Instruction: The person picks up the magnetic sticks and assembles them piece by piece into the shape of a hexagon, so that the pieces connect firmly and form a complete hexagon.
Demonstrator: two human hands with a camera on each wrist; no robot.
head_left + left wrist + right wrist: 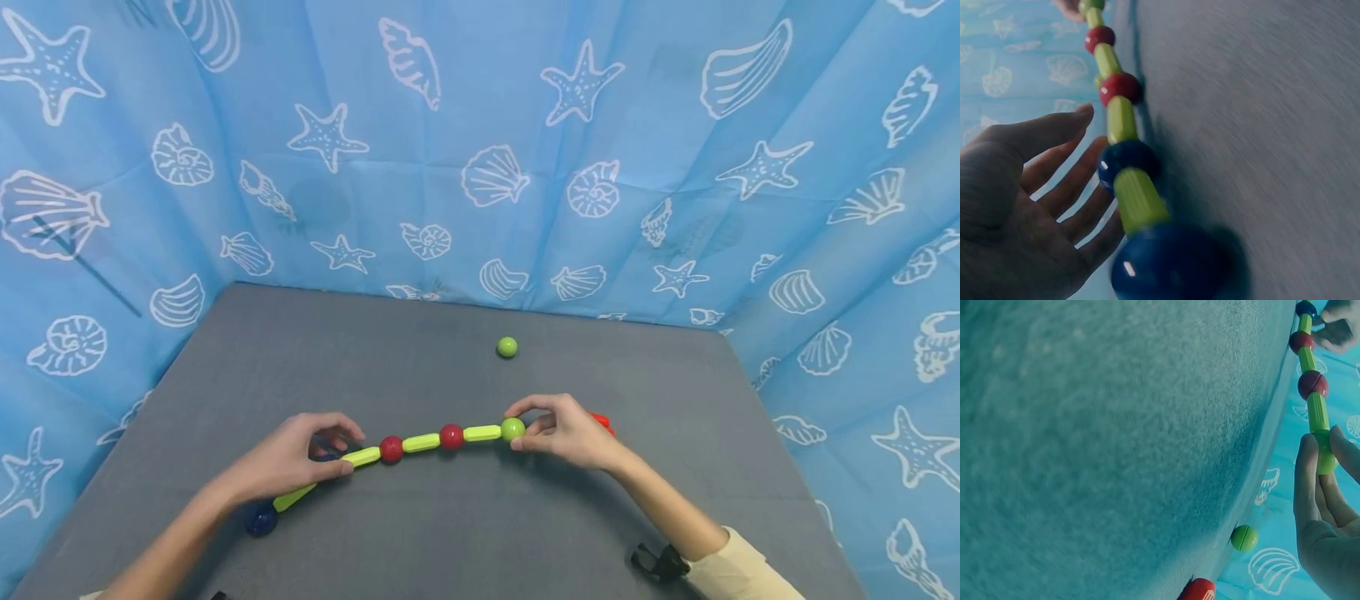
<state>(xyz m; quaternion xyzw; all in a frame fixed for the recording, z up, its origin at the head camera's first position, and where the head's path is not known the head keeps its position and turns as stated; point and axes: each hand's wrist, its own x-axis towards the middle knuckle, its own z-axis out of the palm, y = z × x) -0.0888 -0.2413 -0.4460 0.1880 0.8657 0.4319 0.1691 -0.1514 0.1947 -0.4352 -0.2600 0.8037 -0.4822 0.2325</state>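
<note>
Five rod-linked balls (391, 450), right fingers (536, 402) tight on the green end ball (513, 429) (left fingers (1075, 177) apart).

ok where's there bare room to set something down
The grey table is bare at back left, between chain, curtain and loose green ball; front middle, between chain and forearms; and right, between red piece and curtain. It is crowded along the chain, at left hand and right hand.

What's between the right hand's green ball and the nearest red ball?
One yellow-green rod, its ends meeting the green ball and the red ball; clear in the head view.
</note>
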